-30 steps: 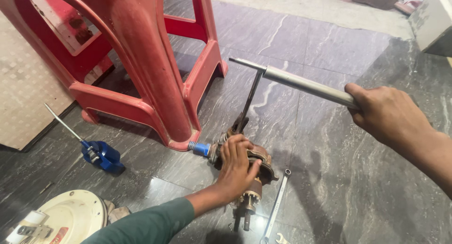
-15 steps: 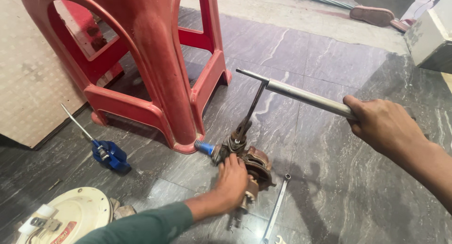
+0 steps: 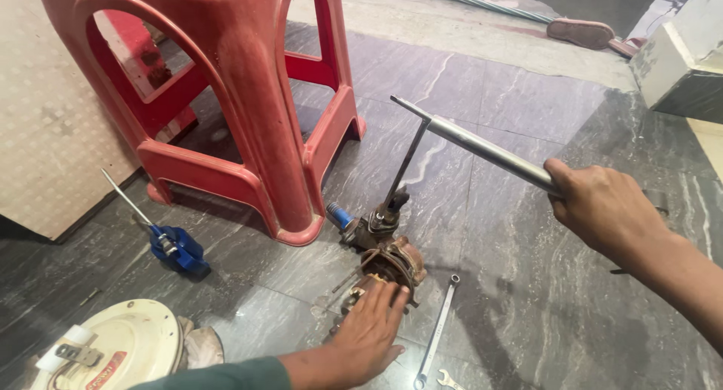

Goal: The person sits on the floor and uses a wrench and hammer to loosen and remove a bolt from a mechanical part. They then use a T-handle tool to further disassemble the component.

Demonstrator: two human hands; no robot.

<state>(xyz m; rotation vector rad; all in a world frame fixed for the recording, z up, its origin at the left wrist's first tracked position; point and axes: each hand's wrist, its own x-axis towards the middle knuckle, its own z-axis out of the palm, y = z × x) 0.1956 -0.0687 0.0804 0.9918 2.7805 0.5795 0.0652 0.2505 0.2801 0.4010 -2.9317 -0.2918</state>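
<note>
1. The left hand (image 3: 370, 328) lies flat with fingers spread on the near end of a rusty brown metal motor assembly (image 3: 385, 260) that sits on the dark grey stone floor (image 3: 527, 315). It presses down on the part and grips nothing.
2. The right hand (image 3: 602, 207) is closed in a fist around the long silver tubular handle (image 3: 489, 149) of an L-shaped socket wrench; the handle slopes up and to the left from the hand.
3. From the handle's far end a thin dark steel shaft (image 3: 405, 168) runs down to a socket head (image 3: 386, 209) seated on the top of the motor assembly.
4. A short blue cylindrical stub (image 3: 339, 214) sticks out of the assembly toward the red plastic stool (image 3: 248, 111), which stands just beside it on the left.
5. A slim silver combination spanner (image 3: 438, 326) lies on the floor just to the right of the left hand, apart from the assembly.
6. A blue-bodied tool with a thin metal rod (image 3: 169, 243) rests on the floor well to the left, near the stool's front leg.
7. A round cream-coloured plastic cover (image 3: 124, 348) lies at the bottom left corner.
8. A pale perforated panel (image 3: 53, 134) stands at the left edge, and a sandal (image 3: 580, 32) lies far off at the top right.
</note>
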